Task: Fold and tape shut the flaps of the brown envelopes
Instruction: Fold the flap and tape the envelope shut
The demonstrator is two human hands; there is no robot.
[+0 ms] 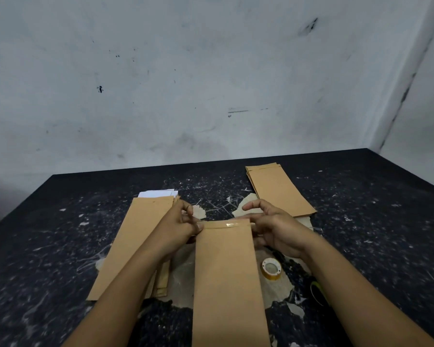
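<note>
Head view: the brown envelope lies at centre of the table, long axis running away from the person, taped flap at the far end. The left hand pinches the flap's left corner. The right hand pinches the right corner, index finger raised. The tape roll sits just right of the envelope.

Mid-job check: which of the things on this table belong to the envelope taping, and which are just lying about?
Part of the job:
- envelope held at its taped flap by the left hand and right hand
- tape roll
- left envelope stack
- far right envelope stack

Lying about:
- white papers behind the left stack
- dark object near the right forearm, unclear
- torn patches in the table covering
</note>
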